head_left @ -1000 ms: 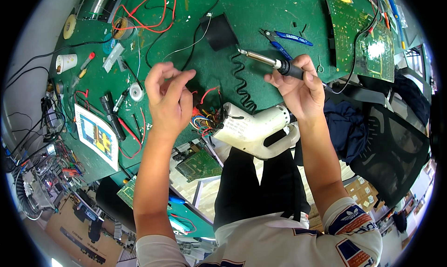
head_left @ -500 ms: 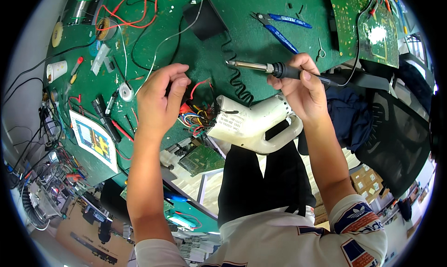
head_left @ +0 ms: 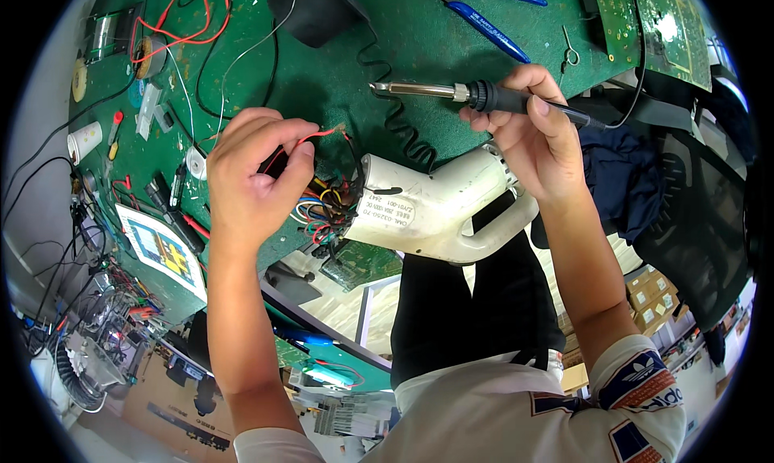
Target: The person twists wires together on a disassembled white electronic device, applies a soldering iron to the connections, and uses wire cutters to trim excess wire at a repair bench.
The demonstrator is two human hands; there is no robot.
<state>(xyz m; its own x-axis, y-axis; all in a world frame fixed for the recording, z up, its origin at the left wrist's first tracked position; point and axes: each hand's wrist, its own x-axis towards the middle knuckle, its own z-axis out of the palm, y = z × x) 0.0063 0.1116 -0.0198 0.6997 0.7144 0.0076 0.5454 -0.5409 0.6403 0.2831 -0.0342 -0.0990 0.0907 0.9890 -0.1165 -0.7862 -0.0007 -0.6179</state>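
Observation:
My right hand (head_left: pixel 550 144) grips a soldering iron (head_left: pixel 423 89) by its black handle, with the metal tip pointing left above the bench. Between the thumb and forefinger of my left hand (head_left: pixel 256 173) is a red wire (head_left: pixel 324 132), its far end near a thin dark lead. Below and between my hands lies a white gun-shaped housing (head_left: pixel 431 205) with a loop handle at its right. Several coloured wires (head_left: pixel 324 209) spill from its open left end, partly hidden by my left hand. The iron's tip is apart from the red wire.
Blue-handled cutters (head_left: pixel 488 31) and a green circuit board (head_left: pixel 653 39) lie toward the back right of the green bench (head_left: pixel 451 128). A black box (head_left: pixel 314 11) with a coiled cord stands behind. Solder (head_left: pixel 103 35), a paper cup (head_left: pixel 84 143) and a flashlight (head_left: pixel 173 213) are at left.
My left hand has closed its fingertips on the red wire. The bench things appear shifted in the view, while my right hand still holds the soldering iron.

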